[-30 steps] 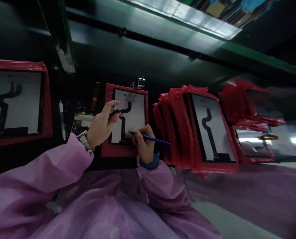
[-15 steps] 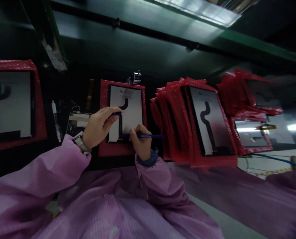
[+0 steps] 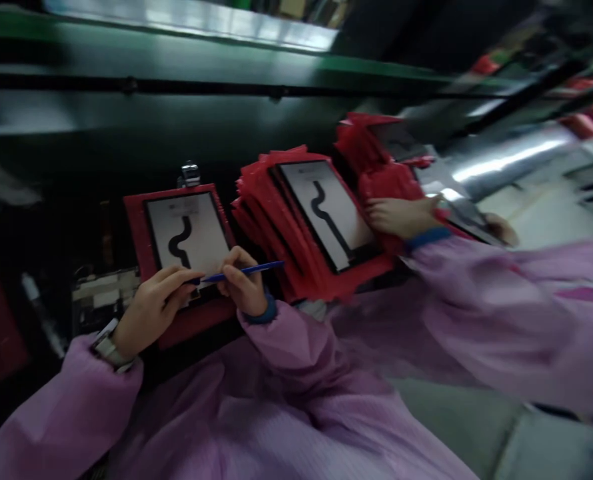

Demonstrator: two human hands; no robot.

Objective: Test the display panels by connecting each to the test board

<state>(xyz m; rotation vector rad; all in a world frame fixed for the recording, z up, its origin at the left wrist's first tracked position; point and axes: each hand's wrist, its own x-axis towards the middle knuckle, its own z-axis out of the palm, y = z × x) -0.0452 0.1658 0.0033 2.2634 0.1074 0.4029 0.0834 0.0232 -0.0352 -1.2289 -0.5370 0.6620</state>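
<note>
Pinched in my right hand (image 3: 244, 287) is a blue pen (image 3: 265, 267), its back end pointing right. My left hand (image 3: 149, 307) has thumb and fingers closed on a small dark-blue pen cap (image 3: 194, 281). The pen's tip meets the cap or lies right at it; blur hides which. Both hands are over the lower part of a display panel (image 3: 204, 227) with a pale back and a curved black flex cable (image 3: 179, 243). Under the panel lies a red bubble-wrap pouch (image 3: 135, 223).
A stack of red pouches (image 3: 264, 193) stands to the right, topped by another display panel (image 3: 344, 207). Further right, a co-worker's hand (image 3: 401, 217) rests on red pouches. At left are an opened device (image 3: 104, 293) and a white pen (image 3: 41, 310). A metal clip (image 3: 190, 175) sits behind.
The pen has lifted off the panel's lower edge and come together with the cap in my left hand. My view has swung right, and a co-worker's arms now show.
</note>
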